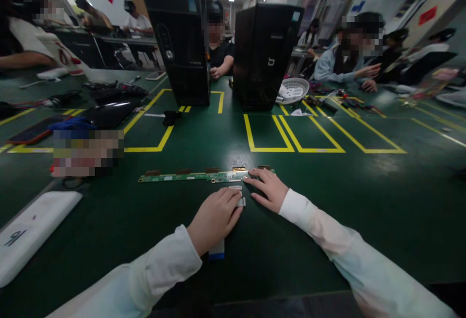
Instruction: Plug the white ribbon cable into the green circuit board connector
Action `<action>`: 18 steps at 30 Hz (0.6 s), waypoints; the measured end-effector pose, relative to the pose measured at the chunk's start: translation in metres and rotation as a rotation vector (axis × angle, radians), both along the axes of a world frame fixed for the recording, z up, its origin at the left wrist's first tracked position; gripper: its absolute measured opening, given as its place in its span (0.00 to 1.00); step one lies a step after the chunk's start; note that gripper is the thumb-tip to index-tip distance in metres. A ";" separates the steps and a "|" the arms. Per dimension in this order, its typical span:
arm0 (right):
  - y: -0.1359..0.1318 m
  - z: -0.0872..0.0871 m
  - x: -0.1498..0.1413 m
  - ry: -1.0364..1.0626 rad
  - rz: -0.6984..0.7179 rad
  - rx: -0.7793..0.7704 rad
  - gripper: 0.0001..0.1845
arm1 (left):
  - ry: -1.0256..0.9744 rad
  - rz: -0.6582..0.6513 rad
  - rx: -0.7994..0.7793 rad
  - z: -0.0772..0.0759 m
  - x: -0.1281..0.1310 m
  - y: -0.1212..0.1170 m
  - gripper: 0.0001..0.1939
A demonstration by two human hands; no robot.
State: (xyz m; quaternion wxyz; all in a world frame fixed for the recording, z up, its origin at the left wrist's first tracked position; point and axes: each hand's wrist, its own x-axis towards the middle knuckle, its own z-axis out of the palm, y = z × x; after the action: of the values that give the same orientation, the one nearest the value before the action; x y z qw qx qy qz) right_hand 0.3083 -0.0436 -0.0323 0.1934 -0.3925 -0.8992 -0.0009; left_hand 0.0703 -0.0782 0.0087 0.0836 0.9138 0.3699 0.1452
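A long narrow green circuit board [189, 176] lies flat on the dark green table [327, 211] in front of me. My left hand [214, 218] rests palm down on a flat ribbon cable [217, 251], its fingers closed over the cable's silver end just below the board. My right hand [266, 189] lies with fingers spread on the board's right end, pressing it to the table. Both arms wear white sleeves.
Two black computer towers [180, 41] [265, 56] stand upright beyond yellow floor-tape boxes [269, 133]. A white basket [293, 90] sits to the right of them. A white flat device [32, 230] lies at the left edge. Other people work at the far side.
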 end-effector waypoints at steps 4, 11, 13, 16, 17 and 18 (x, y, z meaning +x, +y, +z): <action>-0.003 0.004 0.001 -0.022 -0.008 -0.038 0.24 | 0.020 0.008 -0.014 -0.001 -0.005 -0.006 0.22; -0.005 0.006 0.002 -0.047 -0.021 -0.067 0.26 | 0.124 0.023 -0.036 0.001 -0.004 -0.009 0.27; -0.005 0.006 0.002 -0.052 -0.027 -0.065 0.26 | 0.140 0.035 -0.052 0.001 -0.004 -0.009 0.28; -0.005 0.005 0.002 -0.053 -0.030 -0.062 0.26 | 0.140 0.047 -0.061 -0.001 -0.003 -0.008 0.29; -0.005 0.005 0.002 -0.052 -0.030 -0.064 0.26 | 0.133 0.048 -0.058 -0.002 -0.003 -0.008 0.29; -0.005 0.005 0.002 -0.051 -0.030 -0.067 0.26 | 0.125 0.049 -0.054 -0.003 -0.003 -0.009 0.29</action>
State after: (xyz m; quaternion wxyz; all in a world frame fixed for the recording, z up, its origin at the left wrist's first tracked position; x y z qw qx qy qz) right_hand 0.3104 -0.0487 -0.0272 0.1571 -0.4121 -0.8974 0.0161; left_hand 0.0678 -0.0867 0.0057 0.0812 0.9092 0.4004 0.0801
